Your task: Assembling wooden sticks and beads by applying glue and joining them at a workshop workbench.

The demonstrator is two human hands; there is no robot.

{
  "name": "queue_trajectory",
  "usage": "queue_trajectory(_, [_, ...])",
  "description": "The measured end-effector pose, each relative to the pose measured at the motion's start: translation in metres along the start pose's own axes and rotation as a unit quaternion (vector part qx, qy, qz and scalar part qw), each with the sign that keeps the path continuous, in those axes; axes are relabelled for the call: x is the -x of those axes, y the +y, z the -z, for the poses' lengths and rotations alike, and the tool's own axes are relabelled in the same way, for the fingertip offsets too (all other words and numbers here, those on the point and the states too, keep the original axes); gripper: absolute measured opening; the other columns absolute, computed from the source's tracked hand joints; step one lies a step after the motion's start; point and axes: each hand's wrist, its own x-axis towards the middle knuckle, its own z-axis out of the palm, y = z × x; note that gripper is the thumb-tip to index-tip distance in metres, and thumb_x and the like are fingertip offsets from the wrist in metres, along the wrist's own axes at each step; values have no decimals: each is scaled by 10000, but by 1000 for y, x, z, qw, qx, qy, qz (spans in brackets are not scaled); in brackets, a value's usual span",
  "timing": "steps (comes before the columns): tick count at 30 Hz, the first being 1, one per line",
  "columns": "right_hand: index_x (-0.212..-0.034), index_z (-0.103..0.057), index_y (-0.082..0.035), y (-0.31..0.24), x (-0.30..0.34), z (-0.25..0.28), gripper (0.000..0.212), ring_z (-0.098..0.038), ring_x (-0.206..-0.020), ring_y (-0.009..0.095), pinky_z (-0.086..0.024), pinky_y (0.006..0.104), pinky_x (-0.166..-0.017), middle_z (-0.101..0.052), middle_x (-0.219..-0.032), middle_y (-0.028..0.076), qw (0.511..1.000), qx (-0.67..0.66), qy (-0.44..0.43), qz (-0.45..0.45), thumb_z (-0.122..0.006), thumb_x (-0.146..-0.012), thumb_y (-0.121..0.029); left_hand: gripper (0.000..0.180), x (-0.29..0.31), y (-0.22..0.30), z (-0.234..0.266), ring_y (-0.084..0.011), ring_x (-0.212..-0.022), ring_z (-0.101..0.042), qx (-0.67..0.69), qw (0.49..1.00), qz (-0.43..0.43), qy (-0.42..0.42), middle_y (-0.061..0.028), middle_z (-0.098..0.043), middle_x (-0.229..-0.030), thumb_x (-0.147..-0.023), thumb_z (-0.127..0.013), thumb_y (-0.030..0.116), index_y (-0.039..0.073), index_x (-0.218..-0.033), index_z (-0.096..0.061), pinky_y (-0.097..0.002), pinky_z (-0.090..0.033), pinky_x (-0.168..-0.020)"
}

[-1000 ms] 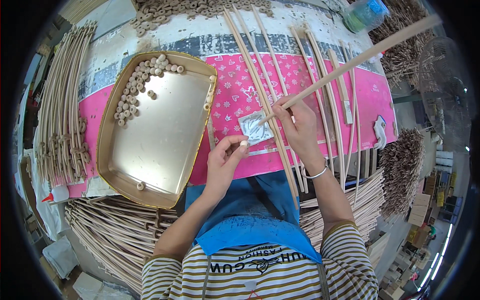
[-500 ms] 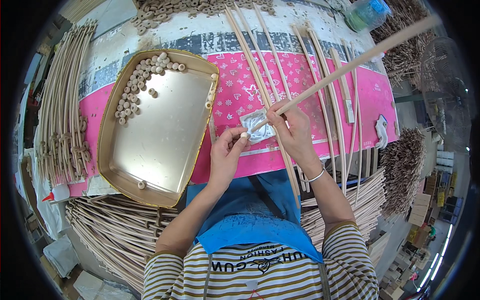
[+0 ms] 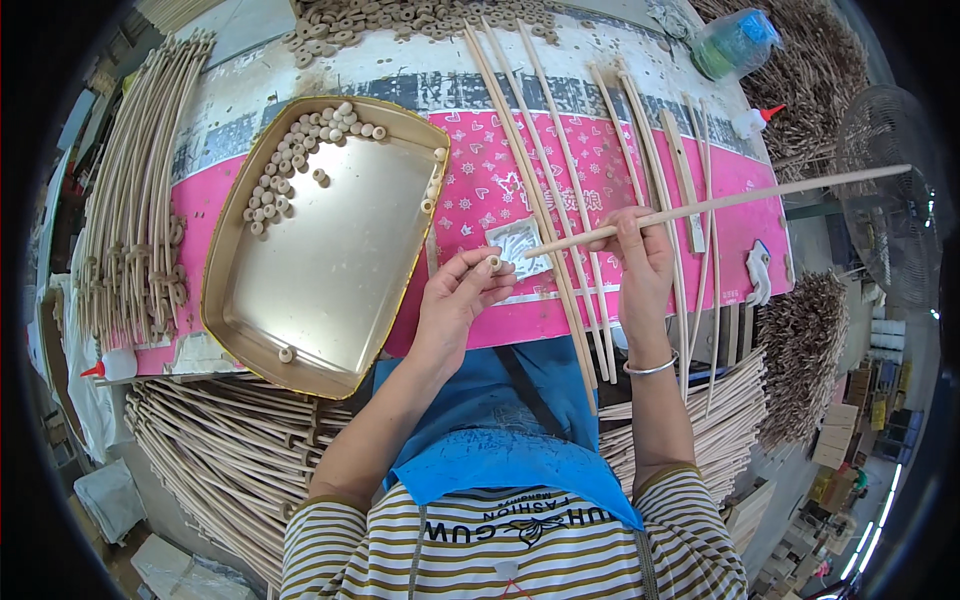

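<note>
We are looking at a pink patterned sheet (image 3: pixel 480 190) covering the table, with a small silvery foil packet (image 3: pixel 517 243) lying on it. The gold tray (image 3: pixel 330 270) is holding wooden beads (image 3: pixel 300 150). Our left hand (image 3: pixel 455 300) is pinching a bead (image 3: pixel 493 262); our right hand (image 3: pixel 640 255) is gripping a long stick (image 3: pixel 730 200), its tip nearing the bead.

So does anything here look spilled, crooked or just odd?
Only small things. The gold tray sits askew, its near corner hanging past the table edge. Most beads bunch in its far corner, with one stray near the front. The left hand pinches a bead; the right hand holds a stick.
</note>
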Motion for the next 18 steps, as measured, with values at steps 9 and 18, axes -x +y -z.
queue_trajectory(9, [-1024, -628, 20, 39, -21, -8, 170, -639, -755, 92, -533, 237, -674, -651, -843, 51, 979, 196, 9, 57, -584, -1041, -143, 256, -3, -9, 4, -180, -1012, -689, -33, 999, -16, 17, -129, -700, -1100, -1041, -579, 161, -3, -1235, -611, -311, -573, -923])
queue_trajectory(18, [-1010, -640, 32, 42, -12, -24, 166, -670, -748, 117, -559, 254, -655, -665, -816, 63, 987, 150, -51, -5, -604, -1021, -130, 236, -4, -17, 4, -178, -996, -687, -81, 994, -56, 42, -119, -689, -1083, -1044, -572, 168, -1, -1205, -603, -321, -568, -921])
